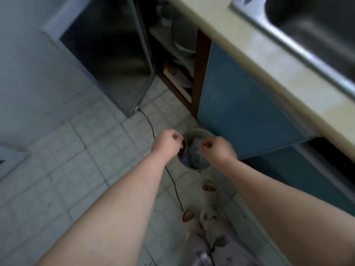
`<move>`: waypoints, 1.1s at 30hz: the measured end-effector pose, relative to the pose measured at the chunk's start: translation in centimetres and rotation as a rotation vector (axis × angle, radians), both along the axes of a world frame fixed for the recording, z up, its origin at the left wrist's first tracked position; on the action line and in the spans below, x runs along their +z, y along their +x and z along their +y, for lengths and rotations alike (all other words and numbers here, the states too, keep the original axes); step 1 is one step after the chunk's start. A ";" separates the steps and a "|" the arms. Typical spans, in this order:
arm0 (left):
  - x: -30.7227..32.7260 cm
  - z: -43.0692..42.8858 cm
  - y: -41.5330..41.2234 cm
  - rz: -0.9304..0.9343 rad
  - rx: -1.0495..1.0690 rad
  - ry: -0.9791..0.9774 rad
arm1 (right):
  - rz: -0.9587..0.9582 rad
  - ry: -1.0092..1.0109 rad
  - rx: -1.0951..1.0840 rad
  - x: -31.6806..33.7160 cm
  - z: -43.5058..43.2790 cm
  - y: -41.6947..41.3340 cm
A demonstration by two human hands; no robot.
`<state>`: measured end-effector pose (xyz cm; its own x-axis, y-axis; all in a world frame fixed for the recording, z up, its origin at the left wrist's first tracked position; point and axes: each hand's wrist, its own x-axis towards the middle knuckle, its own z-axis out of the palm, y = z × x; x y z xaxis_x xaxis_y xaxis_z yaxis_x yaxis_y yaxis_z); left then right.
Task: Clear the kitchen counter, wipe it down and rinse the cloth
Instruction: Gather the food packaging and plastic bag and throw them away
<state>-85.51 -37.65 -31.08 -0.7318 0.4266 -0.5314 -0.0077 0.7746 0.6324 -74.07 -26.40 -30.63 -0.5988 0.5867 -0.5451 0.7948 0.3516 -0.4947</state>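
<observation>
I look down at a small round waste bin on the tiled floor beside the blue cabinet. Its plastic bag liner holds crumpled rubbish. My left hand is curled over the bin's left rim and pinches the edge of the bag. Over the right rim, my right hand is curled too and pinches the bag's other edge. The image is blurred, so the exact grip is unclear. The pale counter and the steel sink run along the upper right.
An open glass cabinet door sticks out at the upper left, with pots on shelves behind it. A black cable snakes across the floor tiles past the bin. My feet in slippers stand just below the bin.
</observation>
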 end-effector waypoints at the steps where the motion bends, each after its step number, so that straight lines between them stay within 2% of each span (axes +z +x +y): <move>1: 1.6 0.4 0.2 0.020 -0.014 0.024 | 0.019 0.020 -0.020 1.7 0.0 0.3; 11: 19.3 8.1 6.5 0.183 -0.274 0.312 | 0.289 0.226 -0.269 18.5 3.0 9.1; 16: 25.6 12.8 13.5 0.261 -0.439 0.359 | 0.277 0.379 -0.416 24.2 7.1 16.9; 23: 31.0 17.3 25.9 0.393 -0.659 0.340 | 0.254 0.469 -0.562 28.4 9.8 30.6; 27: 32.4 19.6 34.7 0.378 -0.759 0.336 | 0.244 0.514 -0.667 30.1 10.6 40.4; 29: 33.0 21.0 42.3 0.394 -0.864 0.339 | 0.227 0.544 -0.739 30.7 10.8 48.0; 33: 33.5 22.5 52.2 0.379 -0.983 0.410 | 0.173 0.569 -0.822 30.7 11.1 56.4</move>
